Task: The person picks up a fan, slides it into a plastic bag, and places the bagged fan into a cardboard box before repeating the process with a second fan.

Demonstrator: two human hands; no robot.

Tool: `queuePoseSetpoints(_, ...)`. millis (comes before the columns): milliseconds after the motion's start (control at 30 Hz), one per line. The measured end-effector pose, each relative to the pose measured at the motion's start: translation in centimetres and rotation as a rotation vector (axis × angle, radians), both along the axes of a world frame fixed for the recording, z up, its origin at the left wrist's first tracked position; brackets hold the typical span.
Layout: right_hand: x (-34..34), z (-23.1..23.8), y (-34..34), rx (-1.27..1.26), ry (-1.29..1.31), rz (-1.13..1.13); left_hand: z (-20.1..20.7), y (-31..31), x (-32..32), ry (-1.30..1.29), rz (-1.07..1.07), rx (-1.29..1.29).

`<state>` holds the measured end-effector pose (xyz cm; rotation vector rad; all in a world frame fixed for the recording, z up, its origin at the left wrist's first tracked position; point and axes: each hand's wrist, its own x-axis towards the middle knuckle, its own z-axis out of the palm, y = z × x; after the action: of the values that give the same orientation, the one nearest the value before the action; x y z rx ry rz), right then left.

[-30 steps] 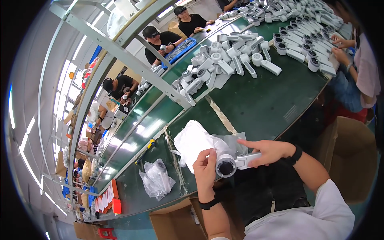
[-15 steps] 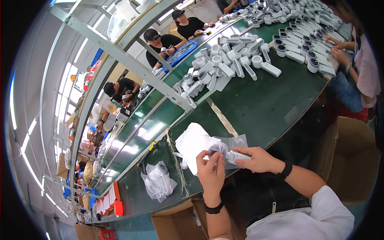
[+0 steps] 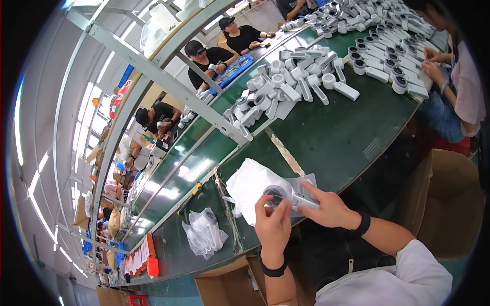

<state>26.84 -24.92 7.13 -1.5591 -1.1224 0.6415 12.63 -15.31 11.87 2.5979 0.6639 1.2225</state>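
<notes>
A grey-white handheld device with a round head and flat handle is held between my hands above the green worktable. My left hand grips its round head between thumb and fingers; something clear and shiny covers that head. My right hand is closed round the handle, its index finger stretched along the top. Just beyond lie a white cloth-like bundle and a clear plastic sheet. To the left rests a heap of clear plastic bags.
A large pile of similar grey-white devices covers the far table. A yellow-handled cutter lies left, near an orange tray. Cardboard boxes stand below the edge. A metal frame post slants across. Co-workers sit opposite and at right.
My right index finger has lifted and straightened along the device. My left fingers have shifted slightly on the round head, now more exposed. The view has shifted a little.
</notes>
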Motion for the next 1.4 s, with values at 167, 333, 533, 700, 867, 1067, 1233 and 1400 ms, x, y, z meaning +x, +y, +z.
queuePoseSetpoints(167,-0.5,-1.3,1.1,0.080,0.123,-0.075,-0.9,-1.5,0.9,0.059,-0.176,-0.031)
queuePoseSetpoints(333,-0.6,-2.1,1.5,0.218,0.453,-0.078,-3.5,-3.8,1.2,-0.062,-0.268,-0.180)
queuePoseSetpoints(533,-0.7,-1.8,1.3,0.315,0.625,-0.021,-6.2,-4.3,-0.2,-0.527,-0.116,-0.639)
queuePoseSetpoints(700,-2.1,-1.0,1.3,0.331,0.576,-0.066,-6.7,-3.2,0.3,-0.866,-0.027,-0.966)
queuePoseSetpoints(867,-3.6,-1.0,1.8,0.386,0.412,-0.076,-6.9,-1.9,0.2,-0.916,-0.351,-1.400)
queuePoseSetpoints(1067,-4.2,-1.7,2.2,0.451,0.071,-0.248,-7.5,-2.3,-0.3,-0.734,-0.516,-1.439)
queuePoseSetpoints(1233,-2.6,1.1,1.5,0.336,0.195,-0.179,-6.3,-2.0,-1.2,-0.733,-0.550,-1.522)
queuePoseSetpoints(1400,-1.0,0.5,2.5,0.463,0.082,-0.177,-6.4,-1.5,-2.9,-0.722,-0.752,-1.559)
